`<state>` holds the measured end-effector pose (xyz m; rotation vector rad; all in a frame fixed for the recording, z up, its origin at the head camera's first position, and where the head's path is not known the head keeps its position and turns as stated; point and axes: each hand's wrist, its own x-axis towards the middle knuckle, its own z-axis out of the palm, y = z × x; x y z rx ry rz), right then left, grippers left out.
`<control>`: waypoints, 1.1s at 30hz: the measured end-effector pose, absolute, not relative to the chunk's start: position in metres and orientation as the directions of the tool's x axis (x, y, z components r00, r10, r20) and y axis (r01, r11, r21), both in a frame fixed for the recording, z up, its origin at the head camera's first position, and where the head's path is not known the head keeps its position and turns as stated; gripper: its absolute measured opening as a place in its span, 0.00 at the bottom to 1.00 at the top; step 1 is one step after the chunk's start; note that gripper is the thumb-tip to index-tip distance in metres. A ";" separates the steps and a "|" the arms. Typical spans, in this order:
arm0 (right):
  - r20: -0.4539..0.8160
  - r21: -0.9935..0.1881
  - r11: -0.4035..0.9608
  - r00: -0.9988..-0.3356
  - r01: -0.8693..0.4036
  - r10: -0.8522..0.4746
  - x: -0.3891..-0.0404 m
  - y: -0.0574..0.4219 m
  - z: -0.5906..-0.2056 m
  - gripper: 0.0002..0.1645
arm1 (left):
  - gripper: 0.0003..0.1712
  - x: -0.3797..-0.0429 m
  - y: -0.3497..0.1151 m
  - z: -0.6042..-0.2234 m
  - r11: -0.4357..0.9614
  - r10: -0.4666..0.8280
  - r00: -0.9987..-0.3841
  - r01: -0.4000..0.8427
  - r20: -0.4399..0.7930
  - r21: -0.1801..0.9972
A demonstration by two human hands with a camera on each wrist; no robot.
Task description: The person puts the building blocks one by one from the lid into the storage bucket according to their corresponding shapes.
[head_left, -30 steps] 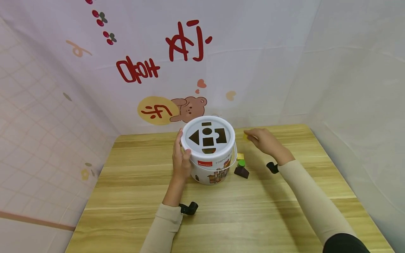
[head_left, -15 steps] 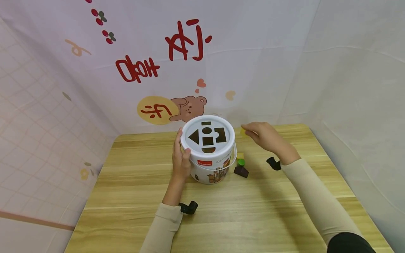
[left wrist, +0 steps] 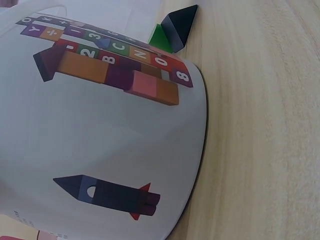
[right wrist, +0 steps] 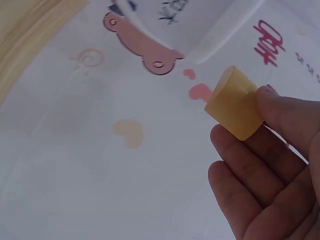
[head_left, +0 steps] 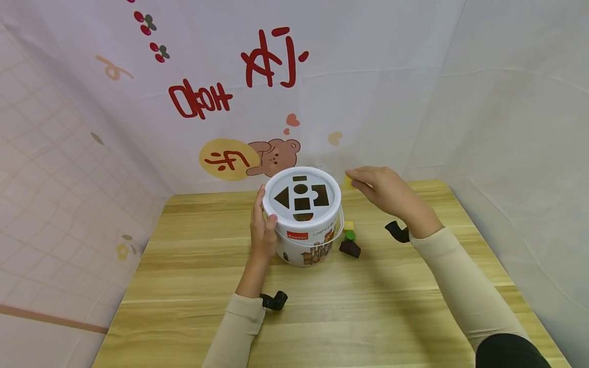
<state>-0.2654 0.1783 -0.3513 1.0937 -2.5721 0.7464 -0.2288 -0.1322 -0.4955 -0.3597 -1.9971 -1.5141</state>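
Observation:
A white toy-block bucket (head_left: 287, 245) stands upright on the table, its lid (head_left: 322, 179) cut with several shaped holes. My left hand (head_left: 263, 230) holds the bucket's left side, fingers along the wall under the lid rim and thumb towards the front. Beyond the bucket's right rim, my right hand (head_left: 386, 191) pinches a small yellow block (right wrist: 235, 105) with a curved side between thumb and fingers, raised off the table. Its other fingers are loosely bent in the right wrist view. Printed block pictures cover the bucket wall (left wrist: 110, 135) in the left wrist view.
Close to the bucket's right side lie a yellow block (head_left: 349, 225), a green block (head_left: 350, 235) and a dark brown block (head_left: 350, 249). The white handle (head_left: 342, 225) hangs down over the bucket's front. A printed cloth wall (head_left: 368, 102) stands behind the wooden table (head_left: 193, 266).
My right hand has lifted the yellow block and brought it slightly left, up towards the height of the lid. The left hand and the bucket have stayed in place.

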 end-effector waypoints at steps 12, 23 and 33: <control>0.425 -0.309 0.486 -0.576 -0.817 -0.698 -0.239 0.140 -0.333 0.23 | 0.45 -0.229 -0.133 -0.495 0.316 -0.145 -0.790 0.533 0.595 0.785; 0.366 -0.305 0.428 -0.520 -0.851 -0.772 -0.227 0.105 -0.341 0.22 | 0.45 -0.229 -0.133 -0.494 0.324 -0.135 -0.788 0.538 0.601 0.778; 0.300 -0.334 0.425 -0.522 -0.842 -0.798 -0.224 0.093 -0.349 0.21 | 0.45 -0.230 -0.134 -0.496 0.324 -0.133 -0.784 0.543 0.606 0.774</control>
